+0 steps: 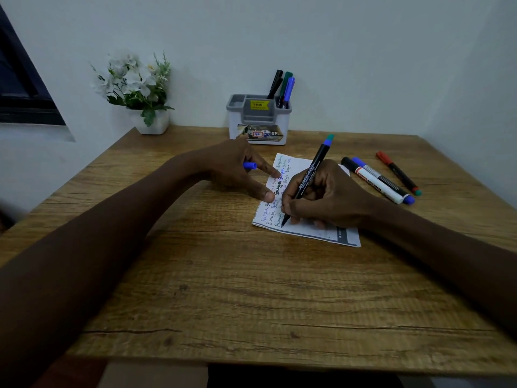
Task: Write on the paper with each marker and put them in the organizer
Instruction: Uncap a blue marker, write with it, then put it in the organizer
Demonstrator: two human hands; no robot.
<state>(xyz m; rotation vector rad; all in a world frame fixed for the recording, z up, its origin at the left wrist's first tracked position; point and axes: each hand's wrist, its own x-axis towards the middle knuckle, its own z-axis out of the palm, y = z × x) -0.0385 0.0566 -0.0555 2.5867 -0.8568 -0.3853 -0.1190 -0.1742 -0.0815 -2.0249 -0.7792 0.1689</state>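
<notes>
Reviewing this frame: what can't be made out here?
Head view, the only one:
- Pen tip contact: too small to confirm.
- Paper middle: covered by the right hand.
- Blue cap: mostly hidden in the left hand.
- Organizer labels: too small to read.

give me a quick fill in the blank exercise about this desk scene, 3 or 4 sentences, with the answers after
1. The right hand presses a marker's tip onto the ____.
2. The left hand holds a cap coloured ____.
3. The number of markers lying on the table right of the paper is ____.
4. The organizer stands to the ____ of the flower pot.

Answers: paper; blue; three; right
</notes>
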